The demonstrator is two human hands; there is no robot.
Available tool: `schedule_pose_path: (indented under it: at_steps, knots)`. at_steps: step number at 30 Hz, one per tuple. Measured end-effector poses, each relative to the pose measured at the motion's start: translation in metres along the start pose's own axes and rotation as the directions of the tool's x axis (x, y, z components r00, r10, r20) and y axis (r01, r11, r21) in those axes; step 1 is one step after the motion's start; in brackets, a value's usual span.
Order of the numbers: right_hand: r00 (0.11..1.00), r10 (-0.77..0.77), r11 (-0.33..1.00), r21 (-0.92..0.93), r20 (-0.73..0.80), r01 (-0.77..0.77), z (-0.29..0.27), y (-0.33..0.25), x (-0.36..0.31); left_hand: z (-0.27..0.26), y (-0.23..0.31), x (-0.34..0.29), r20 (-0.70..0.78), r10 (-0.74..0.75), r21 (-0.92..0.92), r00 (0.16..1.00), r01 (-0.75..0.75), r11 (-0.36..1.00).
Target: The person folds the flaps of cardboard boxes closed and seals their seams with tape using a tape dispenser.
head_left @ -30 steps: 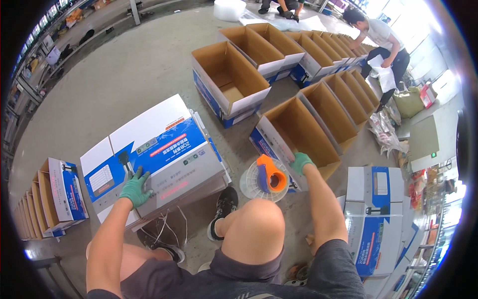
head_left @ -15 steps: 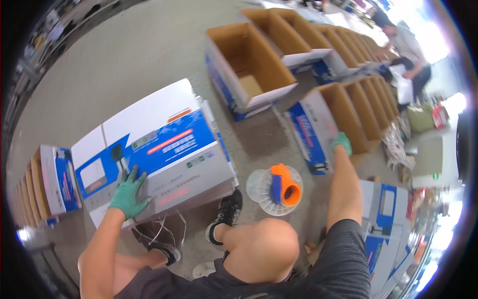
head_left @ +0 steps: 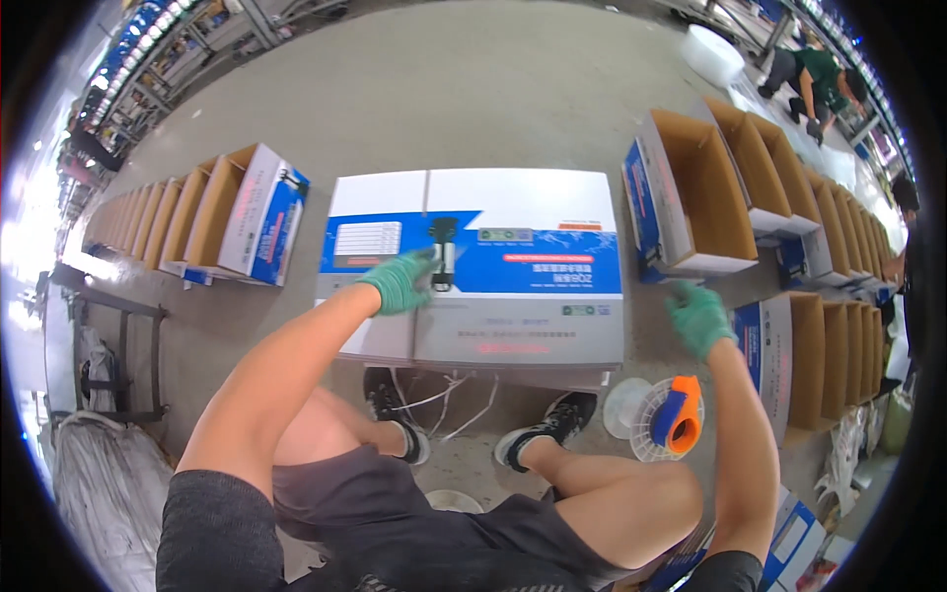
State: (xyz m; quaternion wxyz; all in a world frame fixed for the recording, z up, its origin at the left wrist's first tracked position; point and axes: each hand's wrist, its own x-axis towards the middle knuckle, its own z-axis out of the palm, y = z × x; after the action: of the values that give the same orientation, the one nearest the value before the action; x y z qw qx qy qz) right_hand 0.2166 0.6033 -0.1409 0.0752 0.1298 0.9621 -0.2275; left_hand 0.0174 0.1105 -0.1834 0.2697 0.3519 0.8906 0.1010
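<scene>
Under the flat white, blue and grey cardboard stack (head_left: 533,197) in the middle of the frame, whatever carries it is mostly hidden; thin white straps (head_left: 446,390) dangle below. The green-gloved left hand (head_left: 400,283) covers its lower left part, grip fairly wide, thumb and fingers parted; whether it presses or hovers I cannot tell. The green-gloved right hand (head_left: 702,318), slightly blurred, has a loosely open grip with nothing visible in it, just off the stack's right edge. The grey concrete floor (head_left: 473,89) fills the upper middle, bending into the dark rim. Open brown-lined cardboard boxes (head_left: 264,212) stand in rows at left and right, the farther ones hard to count. An orange-and-blue tape dispenser (head_left: 688,391) rests on a clear round plastic reel (head_left: 643,444) at lower right, near the right forearm. At upper right a co-worker (head_left: 819,79) bends down
</scene>
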Motion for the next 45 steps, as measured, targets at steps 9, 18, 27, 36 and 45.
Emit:
schedule_pose_path:
  at_steps: [9, 18, 27, 36, 45]
  knots:
    - [0.953, 0.231, 0.971, -0.105, 0.194, -0.214, 0.095, -0.071, 0.008, -0.020, -0.127, -0.103, 0.213, -0.676, -0.512, 0.705, 0.670, 0.538]
    - [0.862, 0.428, 0.889, 0.042, 0.272, -0.455, 0.057, -0.087, 0.008, -0.046, -0.119, -0.109, 0.022, -0.879, -0.702, 0.477, 0.633, 0.326]
    - [0.939, 0.163, 0.540, 0.770, 0.301, -0.341, -0.024, -0.094, -0.013, -0.073, -0.124, -0.135, -0.611, -0.783, -0.792, 0.115, -0.118, 0.600]
    - [0.954, -0.094, 0.682, 0.680, -0.285, 0.270, -0.168, -0.178, -0.045, -0.128, -0.089, -0.172, -0.648, -0.743, -0.679, 0.168, -0.570, 0.463]
    - [0.933, -0.029, 0.972, -0.207, 0.358, 0.109, -0.163, -0.302, -0.097, -0.150, -0.042, -0.175, -0.675, -0.732, -0.583, 0.088, -0.672, 0.457]
